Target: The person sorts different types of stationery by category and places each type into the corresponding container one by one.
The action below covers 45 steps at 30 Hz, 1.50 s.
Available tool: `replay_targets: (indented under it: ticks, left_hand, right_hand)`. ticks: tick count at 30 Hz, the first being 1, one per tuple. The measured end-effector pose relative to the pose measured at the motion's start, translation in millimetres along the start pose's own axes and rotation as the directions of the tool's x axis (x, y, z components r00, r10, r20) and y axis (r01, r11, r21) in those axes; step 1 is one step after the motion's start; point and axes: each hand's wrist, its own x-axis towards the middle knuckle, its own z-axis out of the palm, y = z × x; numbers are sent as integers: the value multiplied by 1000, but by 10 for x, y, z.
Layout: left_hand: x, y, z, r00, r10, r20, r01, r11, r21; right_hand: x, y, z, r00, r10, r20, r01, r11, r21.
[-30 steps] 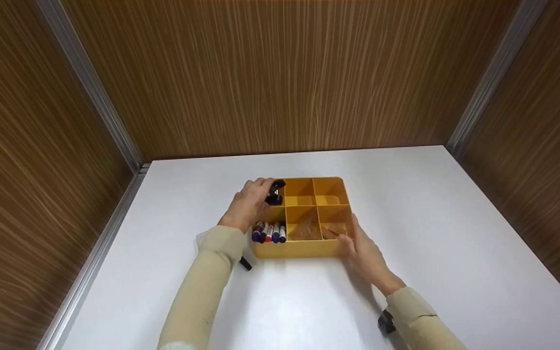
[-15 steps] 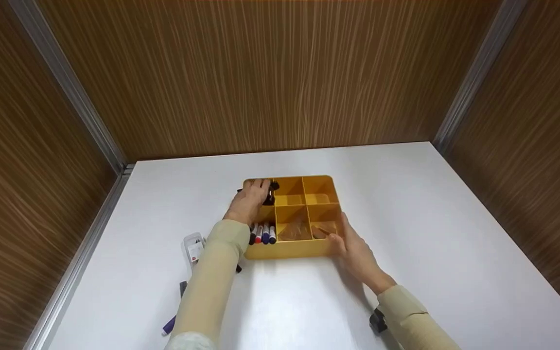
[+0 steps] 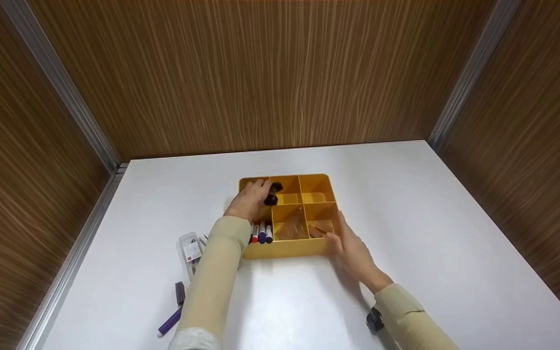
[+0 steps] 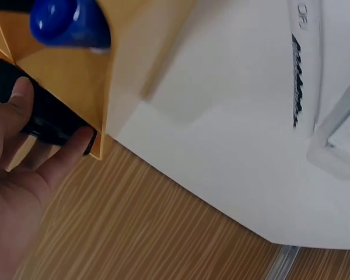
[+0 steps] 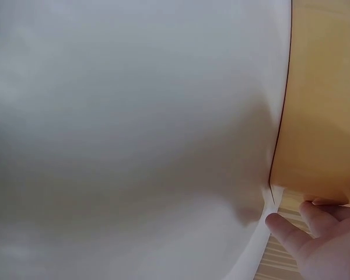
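A yellow organizer box [image 3: 285, 250] with several compartments sits on the white table. My left hand [image 3: 248, 201] is over its back-left compartment and grips a black object that looks like a stapler [image 3: 273, 193]. In the left wrist view, thumb and fingers clasp the black stapler [image 4: 46, 111] along its length, at the box rim. My right hand [image 3: 358, 255] holds the box's front-right corner, thumb at the front and fingers along the side. Several markers [image 3: 262, 233] stand in the front-left compartment, partly hidden by my left arm. Clear plastic wrapping [image 3: 290, 228] lies in the front-middle one.
Left of the box lie a clear plastic package [image 3: 191, 250], a black piece [image 3: 180, 293] and a purple marker [image 3: 169, 322], partly behind my left sleeve. A small black object [image 3: 375, 320] shows beside my right sleeve. Wood-grain panels [image 3: 280, 73] enclose the table.
My left hand has shifted slightly with the stapler, which now tilts over the compartment. The view has shifted, uncovering the package and purple marker. My right hand keeps its hold on the box.
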Motion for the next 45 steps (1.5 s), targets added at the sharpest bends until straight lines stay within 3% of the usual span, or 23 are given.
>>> replay_targets:
  ticks: [3, 4, 7, 13, 17, 25, 27, 31, 34, 37, 40, 45]
  left_hand:
    - [-13, -15, 27, 999, -38, -6, 37, 995, -97]
    - [-21, -25, 40, 998, -53, -21, 48, 984, -173]
    - [-49, -68, 66, 996, -84, -19, 76, 965, -250]
    - [-106, -149, 64, 989, -126, 81, 147, 925, -350]
    - [-124, -165, 46, 986, -118, 120, 157, 904, -399]
    - [-209, -112, -12, 988, -93, 120, 123, 954, -272]
    - [-259, -86, -73, 989, -103, 102, 128, 952, -277]
    - [-409, -57, -203, 997, -63, -42, 46, 942, -333]
    - [-570, -56, -308, 985, -17, -169, -46, 930, -363]
    - [-752, -61, -384, 968, 6, -253, -109, 912, -396]
    - [-953, -71, -415, 959, -27, -281, -105, 890, -444]
    - [-1331, -89, -364, 948, -153, -279, -28, 834, -551]
  right_hand:
    - [5, -10, 21, 1000, -11, 3, 11, 1000, 9]
    - [5, -13, 29, 1000, -14, 5, 14, 1000, 11]
    - [4, -29, 50, 1000, -27, 12, 27, 1000, 3]
    - [15, -61, 46, 1000, -23, 12, 23, 1000, -12]
    - [31, -66, 39, 1000, -14, 19, 14, 1000, 9]
    - [37, -42, 51, 999, -15, 32, 15, 1000, 9]
    - [35, -36, 47, 999, -15, 33, 15, 1000, 5]
    - [35, -29, 28, 999, -12, 32, 11, 1000, 11]
    - [41, -29, 19, 999, -9, 33, 8, 1000, 12]
    - [46, -22, 19, 1000, -16, 27, 16, 1000, 4]
    - [41, -13, 30, 999, -38, 16, 38, 999, -14]
    - [40, -1, 62, 998, -56, 8, 57, 998, -29]
